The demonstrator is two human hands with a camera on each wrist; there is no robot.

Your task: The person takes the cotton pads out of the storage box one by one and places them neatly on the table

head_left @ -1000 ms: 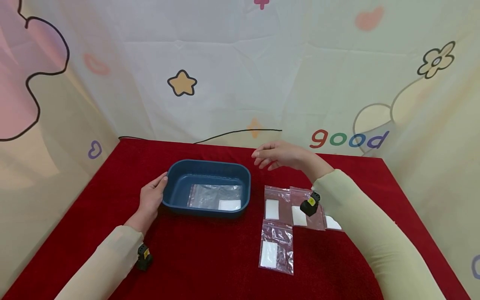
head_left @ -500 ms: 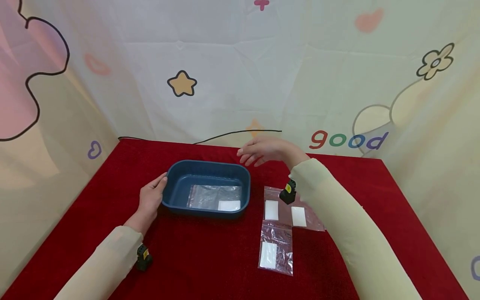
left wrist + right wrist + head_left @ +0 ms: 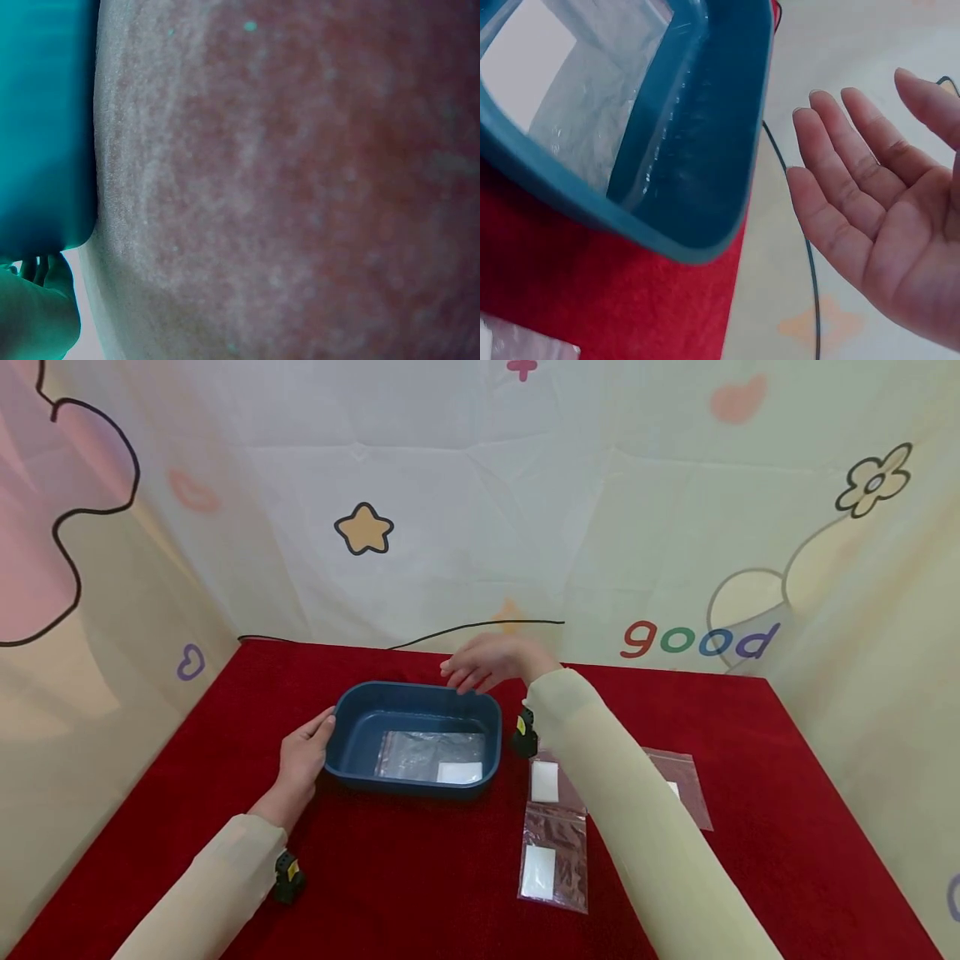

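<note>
Right grip, your fingers loosely spread and holding nothing, has swung left to the blue tray's far rim; so you're now nearer the bag inside than the loose bags, nearer you. Opposite, your left grip pinches the left rim.

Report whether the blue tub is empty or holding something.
Holding something: a clear zip bag with a white rectangle lies inside the blue tub, as the head view shows.
</note>
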